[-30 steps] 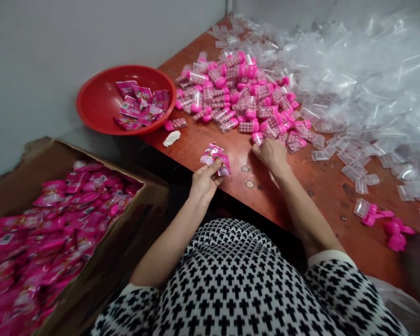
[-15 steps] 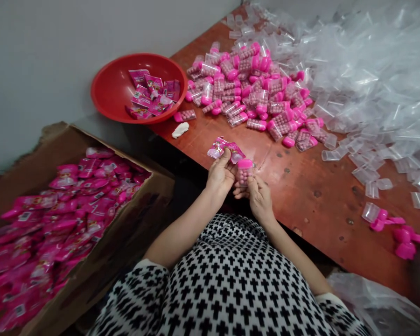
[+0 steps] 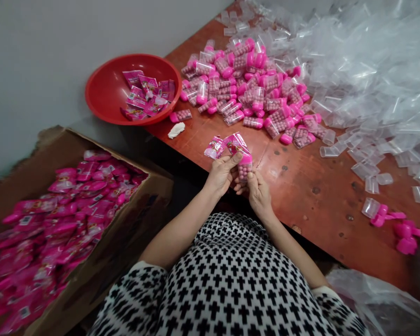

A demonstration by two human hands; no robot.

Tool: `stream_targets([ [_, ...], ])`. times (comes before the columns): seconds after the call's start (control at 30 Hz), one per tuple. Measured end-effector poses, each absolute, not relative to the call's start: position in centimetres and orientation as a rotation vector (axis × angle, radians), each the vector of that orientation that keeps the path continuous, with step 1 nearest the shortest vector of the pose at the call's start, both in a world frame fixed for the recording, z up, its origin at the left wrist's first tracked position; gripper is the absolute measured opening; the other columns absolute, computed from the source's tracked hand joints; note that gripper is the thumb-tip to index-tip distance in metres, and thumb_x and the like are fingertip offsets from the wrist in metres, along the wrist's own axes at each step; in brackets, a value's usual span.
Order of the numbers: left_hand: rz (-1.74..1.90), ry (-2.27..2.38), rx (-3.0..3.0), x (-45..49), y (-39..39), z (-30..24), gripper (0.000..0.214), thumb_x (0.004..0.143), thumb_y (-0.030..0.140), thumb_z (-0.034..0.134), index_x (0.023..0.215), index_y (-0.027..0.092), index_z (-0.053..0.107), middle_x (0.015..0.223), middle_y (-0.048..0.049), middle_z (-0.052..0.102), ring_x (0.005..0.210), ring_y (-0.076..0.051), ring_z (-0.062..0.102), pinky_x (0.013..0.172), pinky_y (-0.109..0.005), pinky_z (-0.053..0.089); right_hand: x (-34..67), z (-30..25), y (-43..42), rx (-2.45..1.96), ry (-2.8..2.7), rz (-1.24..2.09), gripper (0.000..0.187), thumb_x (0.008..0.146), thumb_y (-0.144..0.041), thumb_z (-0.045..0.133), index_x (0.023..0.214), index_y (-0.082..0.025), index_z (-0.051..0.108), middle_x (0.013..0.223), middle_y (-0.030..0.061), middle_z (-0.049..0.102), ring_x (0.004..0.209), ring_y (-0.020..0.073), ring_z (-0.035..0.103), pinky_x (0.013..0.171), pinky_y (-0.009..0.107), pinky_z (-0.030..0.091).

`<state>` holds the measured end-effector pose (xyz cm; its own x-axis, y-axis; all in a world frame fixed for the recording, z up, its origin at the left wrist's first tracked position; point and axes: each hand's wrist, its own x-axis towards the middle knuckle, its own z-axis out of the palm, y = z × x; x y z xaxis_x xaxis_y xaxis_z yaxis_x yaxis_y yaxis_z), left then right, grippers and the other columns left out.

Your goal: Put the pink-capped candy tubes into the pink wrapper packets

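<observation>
My left hand (image 3: pixel 221 175) pinches a few pink printed sachets (image 3: pixel 227 144) fanned out above the table's near edge. My right hand (image 3: pixel 258 192) holds a small clear candy container (image 3: pixel 245 166) with a pink cap, full of pink balls, upright right beside the sachets. The two hands touch each other over the edge of the red-brown table (image 3: pixel 301 186). A heap of the same filled candy containers (image 3: pixel 248 88) lies further back on the table.
A red bowl (image 3: pixel 108 91) with several pink sachets sits at the table's left corner. A cardboard box (image 3: pixel 126 233) full of pink sachets stands lower left. Empty clear containers (image 3: pixel 371 79) pile up at right. Loose pink caps (image 3: pixel 402 228) and a white scrap (image 3: pixel 176 130) also lie there.
My right hand took a filled container from the heap and brought it back to my left hand; the container now sits higher, against the sachets.
</observation>
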<state>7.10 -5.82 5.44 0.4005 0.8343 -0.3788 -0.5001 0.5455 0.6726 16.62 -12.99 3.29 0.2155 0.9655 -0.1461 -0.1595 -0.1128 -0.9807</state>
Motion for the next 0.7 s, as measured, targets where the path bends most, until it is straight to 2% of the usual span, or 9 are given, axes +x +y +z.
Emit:
stream_targets([
  [0.1, 0.877, 0.757, 0.566, 7.1, -5.7, 5.4, 0.041, 0.055, 0.045, 0.082, 0.063, 0.012, 0.058, 0.054, 0.0000, 0.058, 0.046, -0.008, 0.053, 0.044, -0.020, 0.043, 16.7, 3.2, -13.1, -1.284, -0.885, 1.171, 0.031, 0.089, -0.050, 0.047, 0.096, -0.021, 0.054, 0.073, -0.0024, 0.063, 0.051, 0.0081, 0.058, 0.045, 0.020, 0.050],
  [0.3, 0.870, 0.809, 0.761, 6.7, -4.9, 4.9, 0.035, 0.056, 0.040, 0.082, 0.052, 0.013, 0.059, 0.050, 0.0003, 0.057, 0.044, -0.008, 0.052, 0.046, -0.021, 0.043, 16.9, 2.8, -12.9, -1.113, -0.763, 1.394, 0.036, 0.085, -0.055, 0.050, 0.093, -0.020, 0.053, 0.070, -0.0012, 0.064, 0.052, 0.0102, 0.060, 0.041, 0.019, 0.046],
  [0.5, 0.870, 0.833, 0.825, 6.7, -5.2, 4.9, 0.029, 0.061, 0.037, 0.079, 0.056, 0.013, 0.064, 0.051, -0.0008, 0.060, 0.043, -0.009, 0.053, 0.045, -0.021, 0.043, 16.8, 2.8, -12.9, -1.255, -0.866, 1.147, 0.032, 0.088, -0.053, 0.047, 0.097, -0.023, 0.054, 0.069, -0.0021, 0.063, 0.056, 0.0107, 0.062, 0.047, 0.021, 0.052],
  [0.7, 0.905, 0.813, 0.728, 7.2, -5.7, 5.3, 0.032, 0.059, 0.038, 0.080, 0.056, 0.011, 0.062, 0.055, -0.0021, 0.061, 0.047, -0.009, 0.056, 0.048, -0.022, 0.047, 16.9, 3.4, -12.7, -1.174, -0.783, 1.311, 0.036, 0.086, -0.057, 0.048, 0.091, -0.021, 0.054, 0.068, -0.0015, 0.062, 0.051, 0.0108, 0.060, 0.042, 0.021, 0.050],
])
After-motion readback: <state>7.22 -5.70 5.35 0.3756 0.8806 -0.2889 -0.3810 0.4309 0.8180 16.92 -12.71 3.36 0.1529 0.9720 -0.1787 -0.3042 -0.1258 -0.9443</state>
